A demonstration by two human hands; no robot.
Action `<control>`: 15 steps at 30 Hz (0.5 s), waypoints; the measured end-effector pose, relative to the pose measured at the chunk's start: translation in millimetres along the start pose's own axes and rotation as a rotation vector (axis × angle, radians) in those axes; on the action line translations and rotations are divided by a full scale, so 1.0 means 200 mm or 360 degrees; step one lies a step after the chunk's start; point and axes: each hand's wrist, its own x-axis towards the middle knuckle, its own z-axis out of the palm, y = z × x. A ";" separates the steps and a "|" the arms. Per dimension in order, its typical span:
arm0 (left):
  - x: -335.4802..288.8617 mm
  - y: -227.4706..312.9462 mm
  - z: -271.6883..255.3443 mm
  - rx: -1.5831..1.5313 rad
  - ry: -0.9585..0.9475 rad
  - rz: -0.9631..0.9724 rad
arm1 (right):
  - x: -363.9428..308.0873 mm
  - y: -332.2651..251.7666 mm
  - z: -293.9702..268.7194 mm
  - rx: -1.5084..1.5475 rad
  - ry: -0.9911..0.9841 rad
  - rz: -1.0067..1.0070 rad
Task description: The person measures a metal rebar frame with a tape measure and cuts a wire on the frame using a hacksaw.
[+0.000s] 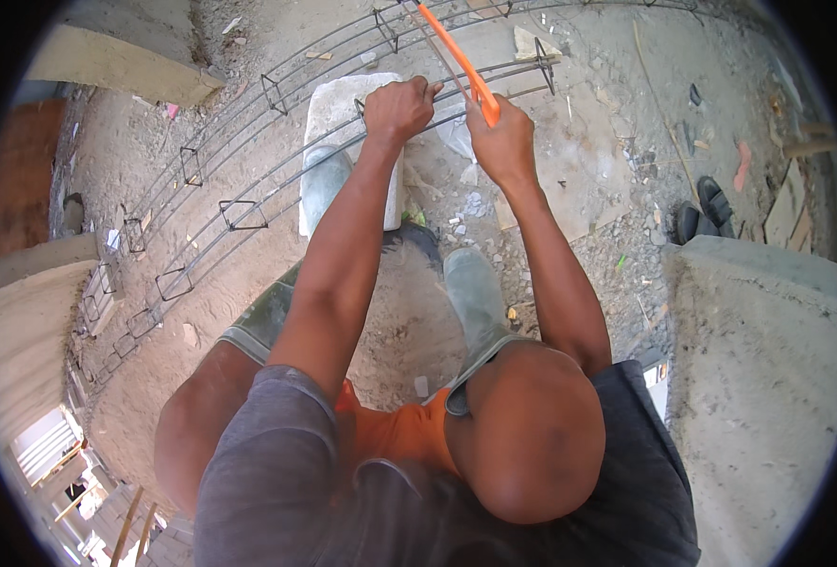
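My right hand (504, 144) is wrapped round the handle of an orange-framed hacksaw (456, 52), which points up and away from me. The saw's thin blade runs down across the long steel bars. My left hand (399, 111) is closed on the bars of a rebar cage (295, 178), just left of the saw. Small square stirrups, such as one stirrup (244, 215), are spaced along the bars. Beneath the cage lies a pale block (333, 99), with my left boot (326, 180) against it. My right boot (475, 295) stands on the dirt.
A second rebar cage (210, 132) curves beyond the first. Concrete pieces stand at the upper left (120, 66) and right (759, 369). A pair of dark sandals (707, 210) lies at the right. Rubble and scraps litter the ground.
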 end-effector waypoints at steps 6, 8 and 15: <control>0.01 0.04 0.01 0.0007 0.0059 0.0004 | -0.87 0.05 -0.59 0.0221 -0.0003 0.0438; -0.01 0.02 0.04 0.0012 0.0042 -0.0020 | -0.93 0.01 -0.60 0.0249 0.0007 0.0533; -0.01 0.02 0.01 0.0047 0.0022 -0.0020 | -0.21 -0.02 -0.25 -0.0110 -0.0057 -0.0035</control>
